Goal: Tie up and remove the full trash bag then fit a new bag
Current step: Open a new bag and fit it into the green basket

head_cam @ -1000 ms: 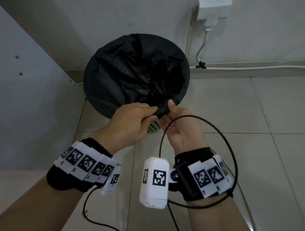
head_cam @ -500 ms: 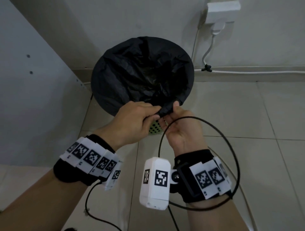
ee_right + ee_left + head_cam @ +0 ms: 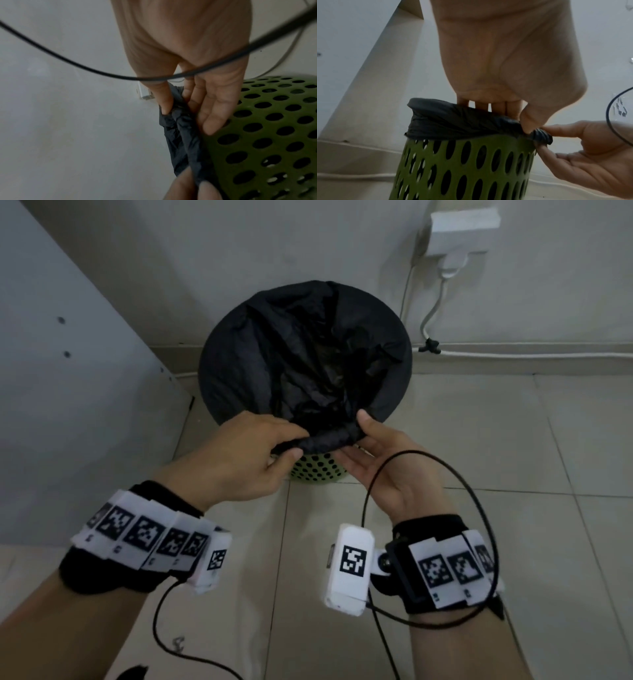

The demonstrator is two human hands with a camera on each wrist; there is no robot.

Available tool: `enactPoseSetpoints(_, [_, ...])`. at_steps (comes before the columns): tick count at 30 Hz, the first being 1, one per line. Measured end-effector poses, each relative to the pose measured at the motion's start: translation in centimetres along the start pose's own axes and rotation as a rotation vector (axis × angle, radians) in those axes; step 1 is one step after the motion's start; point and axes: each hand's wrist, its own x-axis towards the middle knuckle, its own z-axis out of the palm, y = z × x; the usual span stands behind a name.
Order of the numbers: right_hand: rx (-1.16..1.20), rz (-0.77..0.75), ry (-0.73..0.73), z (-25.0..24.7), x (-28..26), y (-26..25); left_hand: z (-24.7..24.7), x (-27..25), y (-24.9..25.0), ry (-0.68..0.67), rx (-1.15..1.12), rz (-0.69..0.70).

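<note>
A black trash bag lines a green perforated bin that stands on the tiled floor against the wall. Its edge is folded over the bin's rim. At the near side of the rim a twisted bunch of the bag is held between both hands. My left hand pinches the bunch from the left with thumb and fingers. My right hand pinches its other end between thumb and forefinger, the other fingers lying straight against the bin.
A pale cabinet panel rises on the left beside the bin. A white socket block with a cable running along the skirting sits on the wall behind. A black wrist cable loops over my right hand.
The view has dropped back a little from the bin. My hands have drawn slightly apart, stretching the twisted bunch of bag out between them at the near rim.
</note>
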Motion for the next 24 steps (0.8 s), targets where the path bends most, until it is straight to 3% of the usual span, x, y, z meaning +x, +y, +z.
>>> enactPoseSetpoints(4, [0.132, -0.063, 0.03, 0.5, 0.5, 0.6, 0.7, -0.6, -0.8, 0.007, -0.012, -0.027])
enactPoseSetpoints(7, [0.216, -0.023, 0.009, 0.6, 0.5, 0.3, 0.1, -1.4, -1.4, 0.027, 0.077, -0.075])
enactPoseSetpoints(13, [0.198, -0.035, -0.027, 1.6, 0.4, 1.4, -1.0, -1.8, -1.9, -0.078, 0.147, -0.19])
enactPoseSetpoints(21, [0.126, -0.074, 0.009, 1.3, 1.2, -1.0, 0.1, -2.7, -2.1, 0.082, -0.088, -0.166])
enactPoseSetpoints(24, [0.135, -0.017, -0.019, 2.3, 1.1, -0.3, -0.6, -3.5, -3.5, 0.133, -0.129, -0.285])
